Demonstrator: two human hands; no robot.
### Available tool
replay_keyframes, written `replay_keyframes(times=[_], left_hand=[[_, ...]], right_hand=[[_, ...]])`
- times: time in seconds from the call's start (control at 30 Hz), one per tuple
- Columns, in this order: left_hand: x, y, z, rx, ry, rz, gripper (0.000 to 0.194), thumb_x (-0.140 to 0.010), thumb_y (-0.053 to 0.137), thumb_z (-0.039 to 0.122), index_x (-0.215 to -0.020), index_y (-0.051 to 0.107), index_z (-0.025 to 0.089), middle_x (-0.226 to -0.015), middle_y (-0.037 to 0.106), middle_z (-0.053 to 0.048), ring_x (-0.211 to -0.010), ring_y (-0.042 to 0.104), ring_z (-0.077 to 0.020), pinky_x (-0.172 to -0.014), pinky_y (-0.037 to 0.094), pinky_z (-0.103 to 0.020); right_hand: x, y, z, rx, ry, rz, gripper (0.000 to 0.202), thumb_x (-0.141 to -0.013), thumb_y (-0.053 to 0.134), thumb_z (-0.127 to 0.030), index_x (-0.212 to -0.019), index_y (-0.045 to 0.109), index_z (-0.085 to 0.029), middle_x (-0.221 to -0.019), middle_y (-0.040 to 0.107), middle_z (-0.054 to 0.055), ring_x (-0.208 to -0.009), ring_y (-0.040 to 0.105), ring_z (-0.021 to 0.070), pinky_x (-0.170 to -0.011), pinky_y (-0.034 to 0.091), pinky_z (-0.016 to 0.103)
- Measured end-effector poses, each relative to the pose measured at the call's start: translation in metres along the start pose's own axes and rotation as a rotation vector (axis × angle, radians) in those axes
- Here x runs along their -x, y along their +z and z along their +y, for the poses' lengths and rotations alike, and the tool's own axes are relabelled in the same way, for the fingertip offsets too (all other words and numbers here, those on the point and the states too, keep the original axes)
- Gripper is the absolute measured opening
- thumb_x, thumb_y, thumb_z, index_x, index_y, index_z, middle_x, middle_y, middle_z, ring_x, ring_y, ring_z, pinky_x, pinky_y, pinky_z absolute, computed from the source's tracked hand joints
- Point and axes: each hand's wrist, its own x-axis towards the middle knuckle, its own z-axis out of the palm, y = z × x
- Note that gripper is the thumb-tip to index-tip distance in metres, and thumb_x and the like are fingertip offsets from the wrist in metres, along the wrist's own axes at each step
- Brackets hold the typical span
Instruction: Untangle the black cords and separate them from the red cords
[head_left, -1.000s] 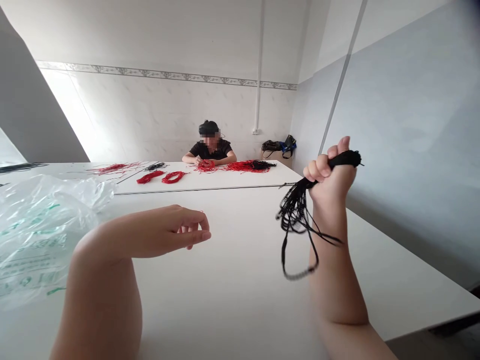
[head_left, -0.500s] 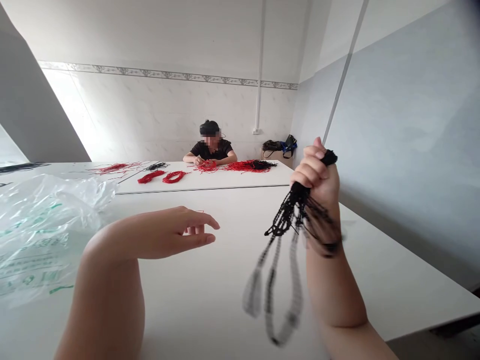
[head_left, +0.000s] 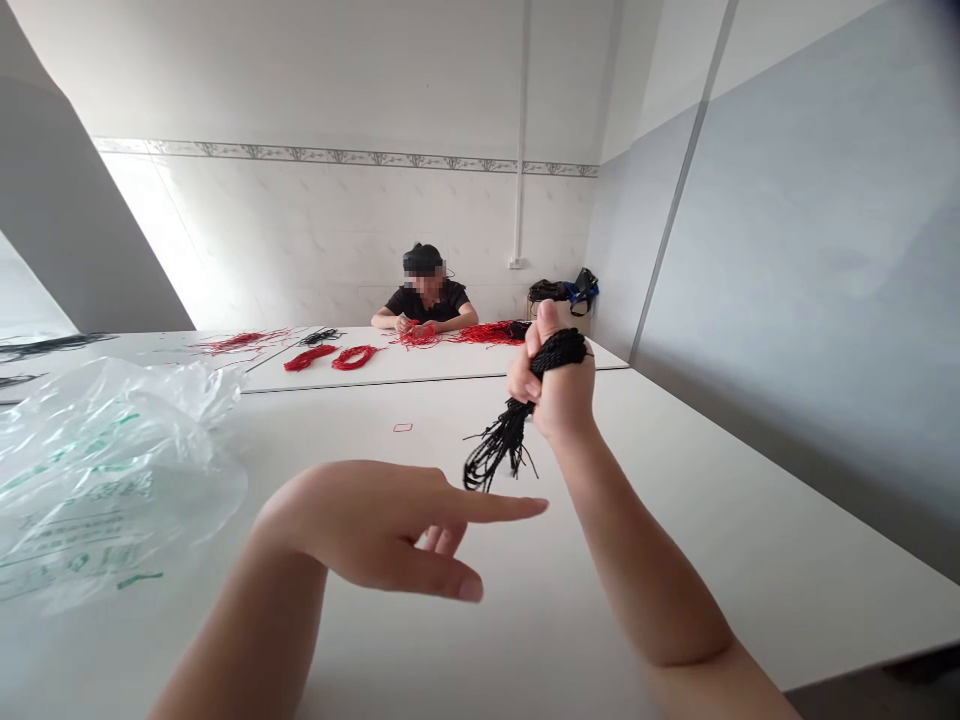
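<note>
Raised above the white table, my right hand is closed in a fist round a bundle of black braided cords. The bundle's folded top bulges out above the fist, while looped and loose ends hang below it. My left hand holds nothing; its index finger is stretched out just below the hanging cord ends and its thumb is apart. Whether that index finger touches the cords I cannot tell.
A crumpled clear plastic bag with green print lies at the left. Across the table sits a person handling red cords. Red cord coils and black cords lie there. A small red rectangle marks the tabletop.
My right hand has moved left and slightly down with the cord bundle, whose long swinging loops no longer show. My left hand has moved right, towards the cords, its index finger straighter.
</note>
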Motion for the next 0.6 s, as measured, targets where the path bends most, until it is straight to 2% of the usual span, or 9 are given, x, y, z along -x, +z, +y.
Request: replay_keyframes(times=[0.07, 0.13, 0.23, 0.3, 0.37, 0.43, 0.5, 0.53, 0.6], left_hand=[[-0.008, 0.006, 0.003, 0.004, -0.01, -0.036, 0.071, -0.086, 0.056, 0.049, -0.148, 0.03, 0.028, -0.072, 0.069, 0.0, -0.062, 0.062, -0.0162, -0.061, 0.042, -0.023], [-0.016, 0.009, 0.001, 0.049, -0.09, -0.04, 0.08, -0.083, 0.056, 0.057, -0.148, 0.026, 0.021, -0.07, 0.07, 0.0, -0.059, 0.062, -0.0164, -0.057, 0.042, -0.022], [-0.024, 0.007, -0.01, 0.178, -0.142, -0.04, 0.071, -0.08, 0.049, 0.07, -0.127, 0.05, 0.016, -0.075, 0.071, -0.005, -0.063, 0.064, -0.0179, -0.06, 0.045, -0.025], [-0.026, 0.001, -0.02, 0.269, -0.06, -0.032, 0.07, -0.079, 0.041, 0.077, -0.105, 0.061, 0.015, -0.08, 0.071, -0.01, -0.072, 0.066, -0.0206, -0.07, 0.049, -0.029], [-0.029, -0.005, -0.028, 0.415, 0.049, -0.006, 0.075, -0.076, 0.036, 0.082, -0.098, 0.063, 0.016, -0.089, 0.071, -0.013, -0.084, 0.067, -0.0233, -0.078, 0.051, -0.033], [-0.033, -0.01, -0.032, 0.647, 0.142, 0.053, 0.08, -0.073, 0.032, 0.086, -0.098, 0.063, 0.018, -0.101, 0.069, -0.013, -0.094, 0.065, -0.0247, -0.081, 0.052, -0.035], [-0.04, -0.012, -0.031, 0.867, 0.192, 0.148, 0.085, -0.073, 0.021, 0.089, -0.093, 0.063, 0.017, -0.102, 0.067, -0.013, -0.095, 0.064, -0.0248, -0.081, 0.053, -0.037], [-0.043, -0.012, -0.029, 0.928, 0.183, 0.216, 0.087, -0.075, 0.015, 0.088, -0.09, 0.062, 0.016, -0.099, 0.067, -0.013, -0.094, 0.064, -0.0246, -0.08, 0.053, -0.037], [-0.048, -0.012, -0.022, 0.881, 0.079, 0.379, 0.083, -0.084, 0.006, 0.078, -0.086, 0.06, 0.015, -0.09, 0.067, -0.012, -0.089, 0.064, -0.0224, -0.078, 0.053, -0.036]], right_hand=[[0.01, 0.01, -0.002, 0.023, -0.006, -0.033, 0.048, -0.086, 0.056, -0.057, -0.059, 0.039, -0.021, -0.035, 0.034, -0.008, -0.028, 0.027, 0.0062, -0.032, 0.019, 0.02], [0.022, 0.02, -0.006, 0.04, -0.004, -0.072, 0.048, -0.087, 0.056, -0.053, -0.057, 0.039, -0.02, -0.037, 0.034, -0.008, -0.03, 0.029, 0.0061, -0.034, 0.02, 0.021], [0.037, 0.031, -0.012, 0.045, 0.018, -0.141, 0.048, -0.09, 0.054, -0.051, -0.056, 0.039, -0.02, -0.039, 0.034, -0.007, -0.032, 0.03, 0.0062, -0.036, 0.022, 0.021], [0.042, 0.034, -0.013, 0.044, -0.009, -0.172, 0.049, -0.091, 0.052, -0.051, -0.056, 0.039, -0.02, -0.04, 0.034, -0.007, -0.032, 0.03, 0.0065, -0.036, 0.023, 0.022], [0.045, 0.032, -0.012, 0.056, -0.092, -0.187, 0.049, -0.091, 0.051, -0.052, -0.056, 0.04, -0.02, -0.042, 0.037, -0.005, -0.034, 0.032, 0.0072, -0.038, 0.027, 0.023], [0.045, 0.029, -0.01, 0.092, -0.169, -0.219, 0.048, -0.093, 0.05, -0.05, -0.056, 0.04, -0.02, -0.044, 0.04, -0.004, -0.037, 0.036, 0.0087, -0.041, 0.031, 0.025], [0.044, 0.025, -0.007, 0.137, -0.229, -0.261, 0.046, -0.094, 0.049, -0.046, -0.057, 0.04, -0.021, -0.047, 0.042, -0.003, -0.04, 0.038, 0.0102, -0.044, 0.031, 0.026], [0.043, 0.023, -0.006, 0.158, -0.26, -0.276, 0.044, -0.095, 0.049, -0.044, -0.058, 0.04, -0.021, -0.048, 0.042, -0.003, -0.041, 0.038, 0.0106, -0.045, 0.031, 0.026], [0.041, 0.021, -0.004, 0.195, -0.312, -0.294, 0.043, -0.095, 0.05, -0.041, -0.058, 0.041, -0.021, -0.048, 0.042, -0.003, -0.041, 0.038, 0.0105, -0.045, 0.029, 0.027]])
